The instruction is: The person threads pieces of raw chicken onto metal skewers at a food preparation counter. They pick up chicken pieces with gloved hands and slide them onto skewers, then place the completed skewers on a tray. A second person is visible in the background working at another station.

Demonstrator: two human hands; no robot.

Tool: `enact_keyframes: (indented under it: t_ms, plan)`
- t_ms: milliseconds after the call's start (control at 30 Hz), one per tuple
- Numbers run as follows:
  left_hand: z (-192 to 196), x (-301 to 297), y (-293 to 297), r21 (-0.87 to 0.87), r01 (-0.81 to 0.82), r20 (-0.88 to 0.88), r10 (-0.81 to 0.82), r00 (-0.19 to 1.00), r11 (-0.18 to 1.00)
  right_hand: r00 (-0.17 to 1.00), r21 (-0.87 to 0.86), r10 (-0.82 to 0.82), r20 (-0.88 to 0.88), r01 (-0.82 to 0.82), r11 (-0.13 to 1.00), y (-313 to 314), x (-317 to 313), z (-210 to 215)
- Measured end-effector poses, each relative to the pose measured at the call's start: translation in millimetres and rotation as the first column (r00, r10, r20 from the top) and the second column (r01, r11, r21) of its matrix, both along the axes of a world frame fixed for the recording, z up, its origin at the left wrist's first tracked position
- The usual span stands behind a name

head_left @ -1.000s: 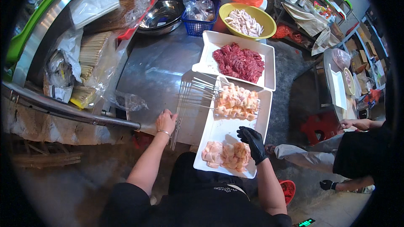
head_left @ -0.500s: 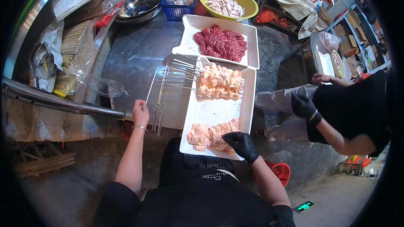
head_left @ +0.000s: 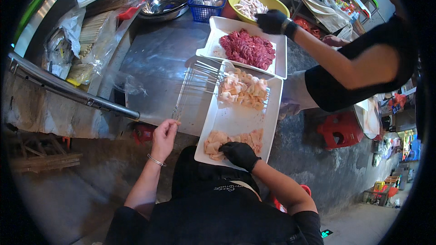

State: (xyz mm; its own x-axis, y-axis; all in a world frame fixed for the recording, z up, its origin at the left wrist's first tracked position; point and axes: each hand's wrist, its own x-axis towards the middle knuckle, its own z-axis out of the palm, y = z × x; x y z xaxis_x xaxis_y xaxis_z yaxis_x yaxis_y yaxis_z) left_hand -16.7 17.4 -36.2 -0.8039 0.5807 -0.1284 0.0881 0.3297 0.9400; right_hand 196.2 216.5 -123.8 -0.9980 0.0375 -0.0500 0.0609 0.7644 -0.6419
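The gloved right hand [head_left: 239,154] covers the raw pieces [head_left: 234,139] it pinches on the tray [head_left: 236,120], while the bare left hand [head_left: 163,135] grips a skewer [head_left: 181,95] end.

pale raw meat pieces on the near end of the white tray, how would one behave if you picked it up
Likely floppy: the pale raw meat pieces lie in soft, folded slabs. Probably slippery, since they look wet and glossy; the gloved right hand rests on them. Unlikely to roll.
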Motion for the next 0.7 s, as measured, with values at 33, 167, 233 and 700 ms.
enact_keyframes:
  t_ms: [33,167,233,700]
  plan:
    - [6.2,4.3,1.1,-0.029,0.058,0.006,-0.058,0.998,0.998,1.000,0.012,0.001,0.000,-0.001,1.000,0.5,-0.7,-2.6]
    - [34.0,24.7,7.1,-0.146,0.256,-0.049,-0.266,0.963,0.955,0.972,0.085,0.049,0.231,-0.070,0.994,1.6,-10.1,13.5]
    - [40.8,28.2,7.9,-0.198,0.342,-0.073,-0.362,0.929,0.919,0.977,0.050,-0.007,0.214,-0.003,0.999,1.3,-8.7,15.0]
    - [38.7,48.2,11.8,-0.535,0.452,0.026,-0.520,0.853,0.714,0.899,0.006,-0.418,0.133,0.421,0.907,46.4,34.4,32.3]
